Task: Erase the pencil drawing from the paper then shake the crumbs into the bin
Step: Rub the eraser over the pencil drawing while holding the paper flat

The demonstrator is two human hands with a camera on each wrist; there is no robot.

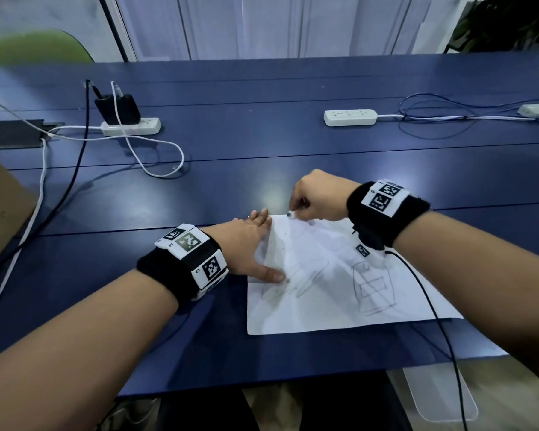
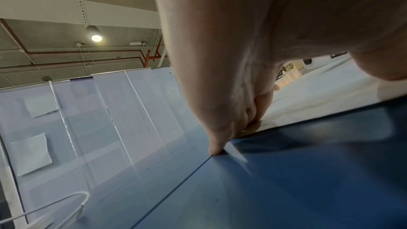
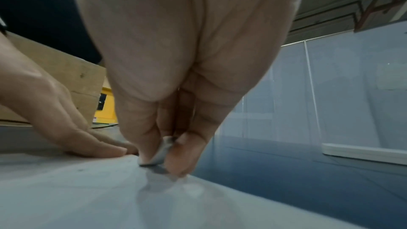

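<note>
A white sheet of paper [image 1: 330,293] with faint pencil sketches lies on the blue table [image 1: 262,150]. My left hand [image 1: 252,244] lies flat with straight fingers pressing the paper's left edge; in the left wrist view its fingertips [image 2: 216,149] touch the table beside the paper [image 2: 308,104]. My right hand [image 1: 311,197] pinches a small grey-white eraser [image 1: 290,214] at the paper's far corner. In the right wrist view the eraser [image 3: 159,152] sits between thumb and fingers, its tip on the paper [image 3: 88,189]. No bin is in view.
Two white power strips [image 1: 131,127] [image 1: 350,117] with cables lie further back on the table. A white cable loop [image 1: 165,160] lies left of centre. A brown board [image 1: 0,200] sits at the left edge. A black wire [image 1: 433,306] crosses the paper's right side.
</note>
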